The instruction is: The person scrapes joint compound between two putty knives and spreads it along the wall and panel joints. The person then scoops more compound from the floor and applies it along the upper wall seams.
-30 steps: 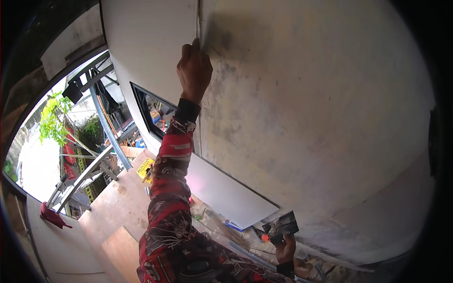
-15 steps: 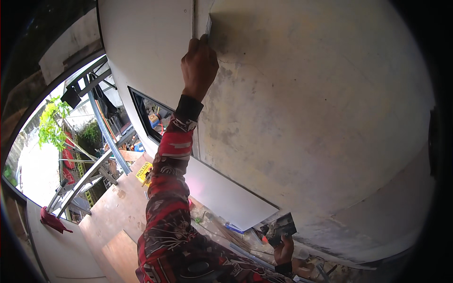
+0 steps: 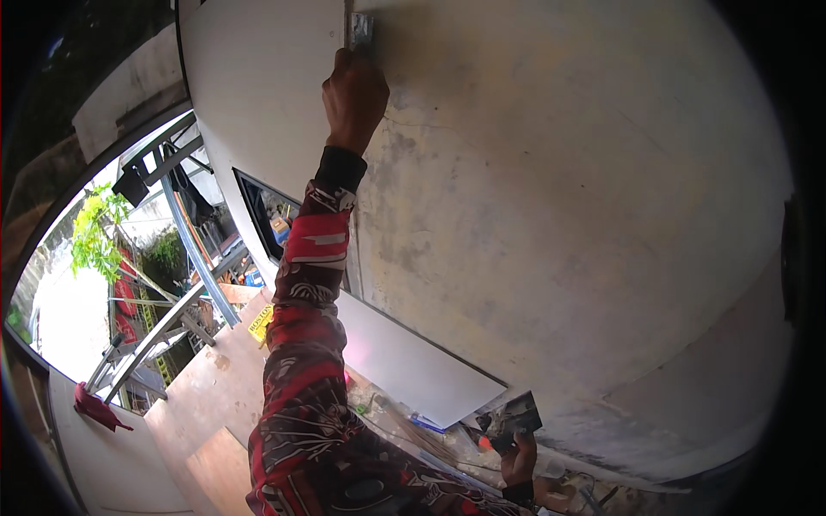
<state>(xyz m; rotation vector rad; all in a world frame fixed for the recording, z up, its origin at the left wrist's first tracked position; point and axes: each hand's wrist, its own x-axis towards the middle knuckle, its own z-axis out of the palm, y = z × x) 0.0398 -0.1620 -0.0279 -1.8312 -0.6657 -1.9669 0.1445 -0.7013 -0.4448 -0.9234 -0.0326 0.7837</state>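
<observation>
My left hand (image 3: 355,96) is raised high, its fingers closed round a putty knife. The knife's metal blade (image 3: 361,29) lies against the wall, near the seam between the white panel (image 3: 267,77) and the stained, plastered wall (image 3: 533,206). A dark shadow falls beside it. Low on the right, my right hand (image 3: 518,460) is closed on the lower edge of a dark flat plate (image 3: 520,414), with greyish smears on its left part. Some fingers of both hands are hidden.
A white board (image 3: 413,357) leans along the wall's foot, with scattered debris beside it. To the left lies a plywood surface (image 3: 202,387) with a yellow package (image 3: 260,323). Farther left are a metal ladder (image 3: 163,335), a red cloth (image 3: 99,408) and an opening outdoors.
My left hand has moved a little up and left along the wall. The knife's blade has turned from nearly edge-on to showing its flat face. My right hand stays nearly in place.
</observation>
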